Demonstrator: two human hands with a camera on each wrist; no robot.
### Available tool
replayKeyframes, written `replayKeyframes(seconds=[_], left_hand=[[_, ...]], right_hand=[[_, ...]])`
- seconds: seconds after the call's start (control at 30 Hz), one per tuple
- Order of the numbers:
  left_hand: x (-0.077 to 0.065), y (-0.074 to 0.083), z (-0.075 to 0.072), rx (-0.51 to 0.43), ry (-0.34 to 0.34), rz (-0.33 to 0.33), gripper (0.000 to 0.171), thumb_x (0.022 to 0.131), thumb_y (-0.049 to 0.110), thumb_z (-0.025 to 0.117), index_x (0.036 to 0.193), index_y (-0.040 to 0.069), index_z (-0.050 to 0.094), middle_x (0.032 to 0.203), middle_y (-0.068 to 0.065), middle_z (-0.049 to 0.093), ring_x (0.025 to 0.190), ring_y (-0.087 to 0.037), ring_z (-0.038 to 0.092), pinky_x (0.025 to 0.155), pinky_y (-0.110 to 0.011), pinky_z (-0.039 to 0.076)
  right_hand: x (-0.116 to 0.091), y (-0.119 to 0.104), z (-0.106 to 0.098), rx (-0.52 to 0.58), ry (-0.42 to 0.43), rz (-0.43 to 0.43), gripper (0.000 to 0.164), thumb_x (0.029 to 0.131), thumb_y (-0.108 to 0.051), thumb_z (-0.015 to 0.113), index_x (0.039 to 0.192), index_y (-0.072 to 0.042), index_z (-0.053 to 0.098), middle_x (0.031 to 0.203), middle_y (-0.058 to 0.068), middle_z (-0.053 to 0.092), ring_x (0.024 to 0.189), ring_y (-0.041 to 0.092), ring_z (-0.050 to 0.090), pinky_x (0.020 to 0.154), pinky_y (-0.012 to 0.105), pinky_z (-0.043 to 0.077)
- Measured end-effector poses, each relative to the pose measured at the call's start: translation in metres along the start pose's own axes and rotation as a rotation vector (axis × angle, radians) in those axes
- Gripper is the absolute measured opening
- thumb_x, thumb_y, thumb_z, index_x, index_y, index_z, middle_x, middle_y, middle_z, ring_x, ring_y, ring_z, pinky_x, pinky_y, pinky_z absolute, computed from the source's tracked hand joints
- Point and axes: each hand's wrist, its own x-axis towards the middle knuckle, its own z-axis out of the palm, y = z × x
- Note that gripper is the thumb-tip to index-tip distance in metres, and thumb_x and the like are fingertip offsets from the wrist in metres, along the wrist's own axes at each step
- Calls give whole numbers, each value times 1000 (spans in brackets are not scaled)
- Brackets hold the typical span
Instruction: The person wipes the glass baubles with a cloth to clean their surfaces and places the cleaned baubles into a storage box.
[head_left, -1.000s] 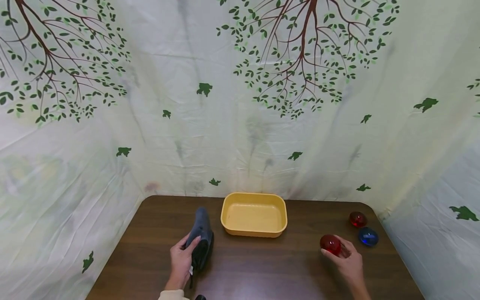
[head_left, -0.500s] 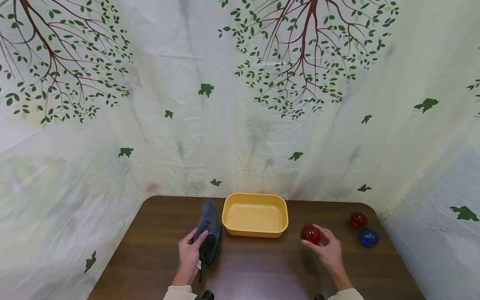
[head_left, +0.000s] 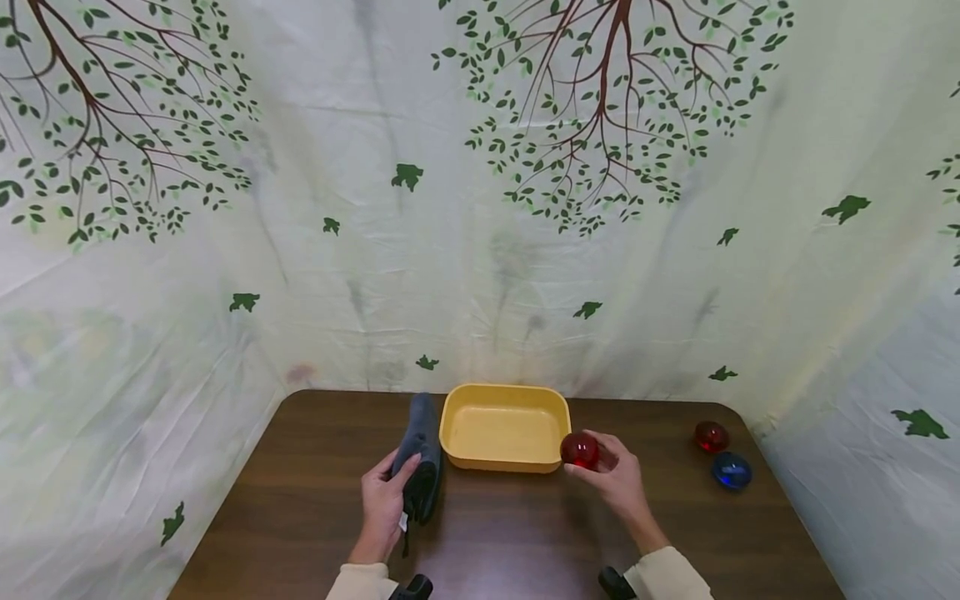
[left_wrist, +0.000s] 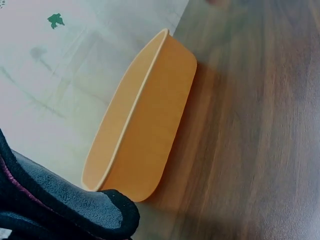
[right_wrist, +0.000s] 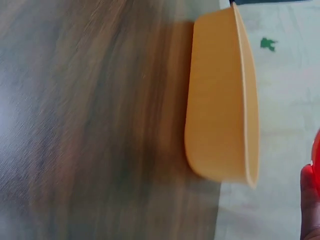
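In the head view my left hand (head_left: 384, 502) grips a folded blue-grey cloth item (head_left: 422, 442) with black edging and a small white tag. It stands just left of a yellow plastic tub (head_left: 505, 462). The left wrist view shows the cloth's plush end (left_wrist: 95, 207) overlapping the tub's near corner. My right hand (head_left: 618, 479) holds a clear red ball (head_left: 580, 450) between thumb and fingers, at the tub's right end. Only slivers of the ball (right_wrist: 316, 160) and of a finger show in the right wrist view.
Toward the right edge of the brown wooden table (head_left: 510, 533) lie another red ball (head_left: 711, 436) and a blue ball (head_left: 731, 471), side by side. A pale curtain (head_left: 487, 267) printed with trees and leaves hangs behind the table and along both sides.
My right hand has carried the red ball leftward from near the other balls to the tub. My left hand has brought the cloth item rightward and slightly farther back, close to the tub.
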Motion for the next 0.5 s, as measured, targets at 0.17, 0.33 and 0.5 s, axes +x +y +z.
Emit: replayKeyframes(seconds=[0.17, 0.33, 0.5], left_hand=[[-1, 0, 3, -20, -6, -15, 17, 83, -4, 71, 97, 5, 76, 83, 6, 71, 76, -8, 67, 71, -21, 56], [-2, 1, 6, -5, -14, -37, 17, 84, -2, 71, 100, 3, 75, 84, 5, 71, 77, -9, 67, 73, -21, 56], [-1, 2, 10, 3, -25, -27, 18, 85, -1, 71, 102, 1, 75, 85, 5, 71, 78, -10, 67, 75, -21, 55]], right_hand=[[3, -10, 15, 46, -60, -25, 55, 71, -7, 85, 122, -2, 63, 117, 14, 59, 110, 32, 59, 88, 29, 53], [5, -17, 29, 73, -108, -33, 55, 72, -6, 84, 122, -2, 62, 116, 14, 59, 111, 34, 59, 89, 32, 53], [10, -24, 41, 53, -133, -79, 55, 71, -7, 85, 122, -4, 64, 116, 13, 60, 103, 33, 62, 84, 36, 56]])
